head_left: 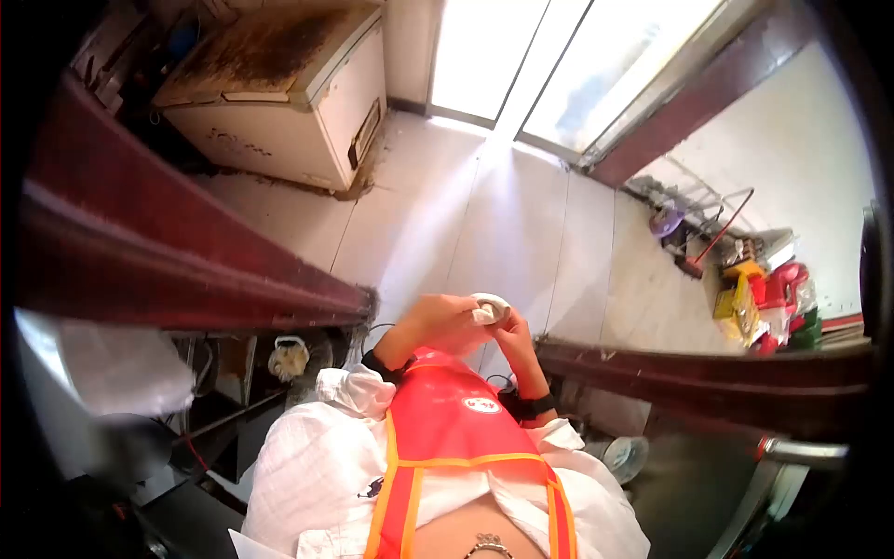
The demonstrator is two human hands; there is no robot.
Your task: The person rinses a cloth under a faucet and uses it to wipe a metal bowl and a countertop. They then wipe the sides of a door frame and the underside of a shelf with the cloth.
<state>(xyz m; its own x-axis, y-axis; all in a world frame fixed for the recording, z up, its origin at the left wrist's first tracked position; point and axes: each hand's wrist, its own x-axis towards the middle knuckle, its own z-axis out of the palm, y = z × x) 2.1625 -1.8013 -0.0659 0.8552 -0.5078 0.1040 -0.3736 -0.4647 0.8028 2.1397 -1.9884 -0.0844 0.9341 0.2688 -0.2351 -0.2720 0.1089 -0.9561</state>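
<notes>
In front of the red apron point(447, 410), my two hands meet around a small white, rounded, ring-like thing point(488, 300). My left hand point(441, 317) grips it from the left side, with the fingers bent against it. On its right edge, my right hand point(510, 332) pinches it between thumb and fingers. What the white thing is made of cannot be made out. Dark bands sit around both wrists, and white sleeves are pushed up behind them.
Dark red door frame pieces point(186, 252) flank me on both sides. Beyond stands a rusty-topped chest freezer point(345, 102) on the tiled floor. A red-handled broom point(691, 266), a yellow box point(736, 312) and red bags lie along the right wall. Glass doors point(596, 74) are ahead.
</notes>
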